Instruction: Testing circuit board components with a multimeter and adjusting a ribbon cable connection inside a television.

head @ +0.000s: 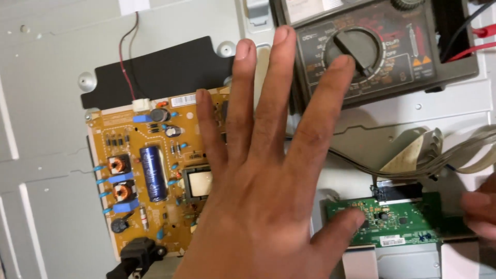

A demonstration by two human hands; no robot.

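Here left hand [258, 175] splayed flat, fingers apart, empty – over yellow power board [150, 181], near multimeter [372, 46]; right hand [480, 209] at green board [392, 219], grip unclear

The setting is an electronics repair bench, of the kind found in a workshop. The work surface is the opened grey metal back chassis [46, 103] of a flat-panel appliance, with pressed ribs and screw bosses exposed. A tan power supply board [144, 170] is mounted on it, carrying a blue cylindrical capacitor [153, 173], copper-wound coils [120, 165] and a transformer. A green circuit board [392, 219] sits to the right, joined by flat ribbon cables [439, 155]. An analogue multimeter [372, 46] with a rotary selector and red and black test leads [475, 41] rests on the chassis.
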